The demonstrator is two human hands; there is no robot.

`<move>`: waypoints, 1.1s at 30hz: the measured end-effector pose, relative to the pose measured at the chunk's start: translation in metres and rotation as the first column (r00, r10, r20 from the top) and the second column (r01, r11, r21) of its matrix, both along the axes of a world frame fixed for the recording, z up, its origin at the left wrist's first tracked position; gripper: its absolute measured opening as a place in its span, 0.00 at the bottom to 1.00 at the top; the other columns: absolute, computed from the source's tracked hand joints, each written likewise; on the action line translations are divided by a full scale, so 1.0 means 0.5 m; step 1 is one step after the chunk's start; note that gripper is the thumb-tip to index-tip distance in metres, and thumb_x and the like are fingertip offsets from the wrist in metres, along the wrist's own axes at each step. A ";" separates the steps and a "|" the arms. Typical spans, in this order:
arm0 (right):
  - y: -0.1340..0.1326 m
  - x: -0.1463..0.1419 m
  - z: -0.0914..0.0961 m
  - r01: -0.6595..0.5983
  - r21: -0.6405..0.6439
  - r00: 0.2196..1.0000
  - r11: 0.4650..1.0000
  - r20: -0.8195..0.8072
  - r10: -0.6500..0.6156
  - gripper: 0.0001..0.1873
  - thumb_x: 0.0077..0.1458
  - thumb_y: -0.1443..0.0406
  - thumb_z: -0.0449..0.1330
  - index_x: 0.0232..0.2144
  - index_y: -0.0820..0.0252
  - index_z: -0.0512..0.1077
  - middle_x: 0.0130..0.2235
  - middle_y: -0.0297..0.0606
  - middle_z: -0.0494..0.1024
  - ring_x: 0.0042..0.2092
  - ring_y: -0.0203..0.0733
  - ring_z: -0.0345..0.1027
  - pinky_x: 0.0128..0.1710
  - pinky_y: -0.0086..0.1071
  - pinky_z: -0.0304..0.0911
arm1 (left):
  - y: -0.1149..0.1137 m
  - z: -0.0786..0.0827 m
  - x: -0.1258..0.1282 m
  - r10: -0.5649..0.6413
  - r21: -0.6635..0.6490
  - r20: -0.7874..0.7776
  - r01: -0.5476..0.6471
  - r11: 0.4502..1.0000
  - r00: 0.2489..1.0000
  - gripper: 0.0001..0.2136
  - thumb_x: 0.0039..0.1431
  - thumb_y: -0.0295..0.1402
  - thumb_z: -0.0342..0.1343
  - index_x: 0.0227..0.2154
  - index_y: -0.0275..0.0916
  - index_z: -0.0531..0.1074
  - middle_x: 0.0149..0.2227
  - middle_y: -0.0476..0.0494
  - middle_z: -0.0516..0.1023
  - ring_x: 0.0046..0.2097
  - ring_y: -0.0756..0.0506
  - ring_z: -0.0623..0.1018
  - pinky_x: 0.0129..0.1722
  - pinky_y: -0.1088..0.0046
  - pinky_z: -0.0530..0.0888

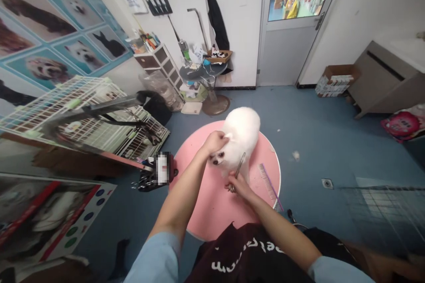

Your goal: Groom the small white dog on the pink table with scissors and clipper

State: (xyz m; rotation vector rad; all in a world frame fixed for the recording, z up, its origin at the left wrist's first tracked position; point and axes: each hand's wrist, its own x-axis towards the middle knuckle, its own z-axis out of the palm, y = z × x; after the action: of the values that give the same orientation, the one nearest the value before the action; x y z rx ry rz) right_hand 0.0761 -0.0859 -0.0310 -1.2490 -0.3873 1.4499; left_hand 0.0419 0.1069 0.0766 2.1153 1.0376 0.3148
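Observation:
A fluffy white dog [244,126] is on a round pink grooming table [206,203], its face turned toward me and to the left. My left hand [215,142] is at the top of its head, thumb and fingers closed on what looks like an ear. In my right hand [237,185] is a pair of scissors [241,162], fingers in the handle loops. The blades point up beside the dog's chest and shoulder; whether they touch the fur I cannot tell. A long comb [269,183] with a purple spine lies at the table's right side.
A black holder [149,181] with several scissors hangs at the table's left edge, beneath a dark metal arm [96,108]. White wire cages [133,128] stand left. Behind are a cluttered small table [202,70] and a door [282,48]. A cardboard box [340,73] sits right.

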 end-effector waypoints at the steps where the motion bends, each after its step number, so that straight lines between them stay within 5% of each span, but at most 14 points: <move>1: -0.023 0.024 -0.003 -0.083 0.035 0.996 0.996 0.043 0.082 0.20 0.42 0.57 0.67 0.35 0.58 0.66 0.23 0.30 0.74 0.25 0.36 0.67 0.24 0.27 0.57 | 0.003 -0.001 -0.001 -0.003 -0.018 0.021 0.003 1.000 1.000 0.13 0.47 0.33 0.57 0.14 0.38 0.61 0.16 0.55 0.57 0.23 0.53 0.59 0.26 0.75 0.55; 6: -0.075 0.155 0.005 -0.395 0.022 0.832 0.919 0.433 0.347 0.23 0.43 0.65 0.66 0.43 0.59 0.66 0.31 0.32 0.76 0.31 0.38 0.70 0.32 0.31 0.64 | 0.007 -0.015 -0.003 0.024 -0.177 0.159 0.004 0.984 0.987 0.13 0.45 0.38 0.59 0.16 0.37 0.64 0.18 0.55 0.60 0.22 0.54 0.60 0.24 0.77 0.56; 10: -0.052 0.224 0.041 -0.500 -0.046 0.571 0.865 0.733 0.370 0.16 0.46 0.66 0.61 0.41 0.59 0.68 0.33 0.33 0.74 0.33 0.38 0.68 0.35 0.31 0.62 | -0.003 -0.022 -0.006 0.042 -0.267 0.251 0.028 0.963 0.967 0.14 0.43 0.41 0.60 0.18 0.36 0.65 0.19 0.54 0.62 0.22 0.54 0.61 0.23 0.77 0.57; 13: -0.035 0.242 0.064 -0.563 -0.064 0.455 0.824 0.808 0.374 0.14 0.46 0.66 0.61 0.38 0.58 0.68 0.33 0.32 0.73 0.33 0.37 0.65 0.35 0.31 0.61 | -0.011 -0.025 -0.009 0.028 -0.315 0.304 0.073 0.946 0.952 0.15 0.43 0.43 0.60 0.18 0.37 0.65 0.19 0.54 0.62 0.23 0.54 0.60 0.23 0.78 0.57; 18: -0.032 0.252 0.073 -0.560 -0.083 0.461 0.825 0.796 0.392 0.16 0.47 0.68 0.57 0.41 0.59 0.67 0.34 0.33 0.74 0.34 0.37 0.67 0.36 0.31 0.62 | -0.021 -0.042 -0.014 0.066 -0.315 0.361 0.055 0.947 0.930 0.16 0.43 0.44 0.61 0.19 0.36 0.65 0.19 0.54 0.63 0.23 0.54 0.61 0.23 0.78 0.57; 26: -0.016 0.293 0.117 -0.655 -0.170 0.399 0.736 0.749 0.528 0.12 0.47 0.67 0.58 0.37 0.58 0.66 0.31 0.31 0.73 0.33 0.37 0.68 0.35 0.31 0.63 | -0.044 -0.063 -0.022 0.196 -0.233 0.383 -0.110 0.966 0.903 0.13 0.46 0.40 0.58 0.18 0.38 0.64 0.19 0.54 0.63 0.24 0.53 0.62 0.25 0.77 0.58; 33: 0.015 0.328 0.147 -0.678 -0.276 0.257 0.681 0.780 0.571 0.14 0.46 0.67 0.61 0.39 0.58 0.67 0.33 0.31 0.72 0.33 0.37 0.65 0.34 0.31 0.62 | -0.055 -0.087 -0.023 0.264 -0.229 0.411 -0.181 0.956 0.873 0.12 0.47 0.40 0.56 0.19 0.38 0.63 0.19 0.54 0.63 0.24 0.52 0.62 0.24 0.77 0.57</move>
State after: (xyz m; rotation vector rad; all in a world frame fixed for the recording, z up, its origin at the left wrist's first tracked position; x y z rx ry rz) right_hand 0.2401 -0.0785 0.0424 -1.7418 -1.8190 1.2960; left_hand 0.0304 0.0796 0.0331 1.6517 0.9932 0.7445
